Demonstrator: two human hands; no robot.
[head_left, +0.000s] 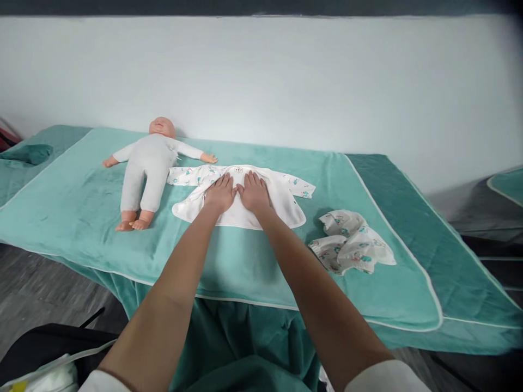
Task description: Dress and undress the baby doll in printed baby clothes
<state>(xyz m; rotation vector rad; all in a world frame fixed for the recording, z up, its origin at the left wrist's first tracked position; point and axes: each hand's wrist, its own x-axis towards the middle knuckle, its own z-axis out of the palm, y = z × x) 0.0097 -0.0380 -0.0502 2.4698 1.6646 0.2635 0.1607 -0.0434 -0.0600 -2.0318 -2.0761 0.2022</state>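
Note:
A white baby jacket [281, 206] with patterned sleeves lies spread open on the green bed cover, its plain inner side showing. My left hand [221, 193] rests flat on its left half, fingers stretched out. Beside it my right hand [254, 191] presses flat on the fabric, the two thumbs close together. Both palms are hidden. To the left, a baby doll [151, 155] with a white cloth body lies on its back, one hand near the jacket's left sleeve. Crumpled patterned baby clothing [353, 242] lies to the right; its exact kind cannot be made out.
The green cover [81, 218] with white piping drapes over the bed's front edge. A white wall [261, 81] stands behind. At the lower left is a black chair [44, 343] with a white packet [57, 375] on it. Another green surface [509, 185] shows at far right.

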